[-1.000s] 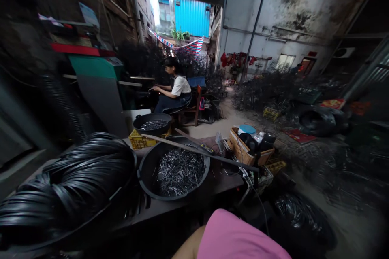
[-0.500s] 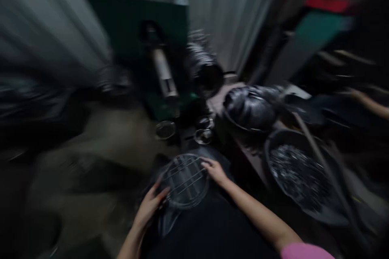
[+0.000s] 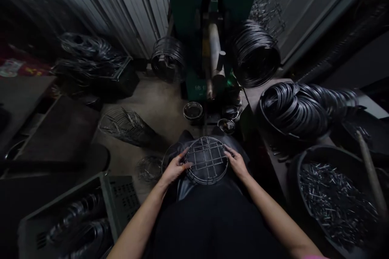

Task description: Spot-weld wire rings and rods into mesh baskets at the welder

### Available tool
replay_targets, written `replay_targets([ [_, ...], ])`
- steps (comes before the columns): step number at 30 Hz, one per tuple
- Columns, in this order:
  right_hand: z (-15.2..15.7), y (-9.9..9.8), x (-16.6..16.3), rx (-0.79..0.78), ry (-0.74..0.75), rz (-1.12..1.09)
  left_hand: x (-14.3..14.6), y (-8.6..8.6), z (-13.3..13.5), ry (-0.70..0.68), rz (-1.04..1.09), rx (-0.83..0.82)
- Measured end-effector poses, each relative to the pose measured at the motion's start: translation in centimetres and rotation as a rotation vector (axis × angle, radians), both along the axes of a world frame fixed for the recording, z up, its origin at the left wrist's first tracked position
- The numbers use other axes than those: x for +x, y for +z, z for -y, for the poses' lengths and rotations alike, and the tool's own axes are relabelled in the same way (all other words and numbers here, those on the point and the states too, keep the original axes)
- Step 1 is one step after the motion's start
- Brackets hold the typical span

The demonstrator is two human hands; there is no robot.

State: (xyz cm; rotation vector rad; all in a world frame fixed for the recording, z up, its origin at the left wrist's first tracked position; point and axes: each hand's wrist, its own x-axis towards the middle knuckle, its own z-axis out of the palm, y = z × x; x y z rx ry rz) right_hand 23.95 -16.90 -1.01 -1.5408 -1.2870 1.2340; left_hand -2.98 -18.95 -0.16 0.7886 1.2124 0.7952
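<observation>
A round wire rack (image 3: pixel 208 161) with a crossed grid inside its rings lies over my lap, held level from both sides. My left hand (image 3: pixel 175 168) grips its left rim, thumb on top. On the opposite rim my right hand (image 3: pixel 237 162) has its fingers closed, thumb near the grid. Beyond the rack stands a green machine (image 3: pixel 196 87) with a pale horizontal arm (image 3: pixel 214 44). Small round dishes, one on the left (image 3: pixel 193 110) and another on the right (image 3: pixel 226 126), sit at its foot.
At right are stacked wire rings (image 3: pixel 300 107) and a basin (image 3: pixel 299 170) of short metal pieces. Ring bundles (image 3: pixel 255 54) hang beside the machine. On the left floor stand a wire bundle (image 3: pixel 126 125) and a plastic crate (image 3: pixel 106 198) holding rings.
My view has swung left, bringing the machine nearer the middle and the crate into sight. The rack stays between both hands; my left hand now closes on its rim.
</observation>
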Motion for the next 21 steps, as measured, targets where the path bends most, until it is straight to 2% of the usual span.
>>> replay_targets([
  [7, 0.3, -0.5, 0.0, 0.089, 0.046, 0.066, 0.0, -0.2, 0.2, -0.041, -0.064, 0.046],
  [10, 0.6, -0.5, -0.1, 0.121, 0.034, 0.055, 0.3, -0.3, 0.5, 0.002, -0.128, 0.093],
  [13, 0.9, -0.5, -0.2, 0.124, -0.004, 0.026, -0.2, 0.4, 0.9, 0.111, -0.222, 0.089],
  [15, 1.0, -0.2, 0.0, 0.112, -0.063, 0.010, -1.5, 1.6, 1.0, 0.247, -0.255, 0.106],
  [17, 0.9, 0.6, 0.3, 0.104, -0.155, 0.002, -3.2, 3.7, 0.8, 0.438, -0.227, 0.159],
  [19, 0.7, 1.9, 0.5, 0.116, -0.236, -0.009, -4.6, 6.4, 0.3, 0.627, -0.112, 0.243],
  [21, 0.3, 3.8, 0.2, 0.142, -0.248, -0.027, -5.0, 9.2, -0.3, 0.745, 0.077, 0.334],
])
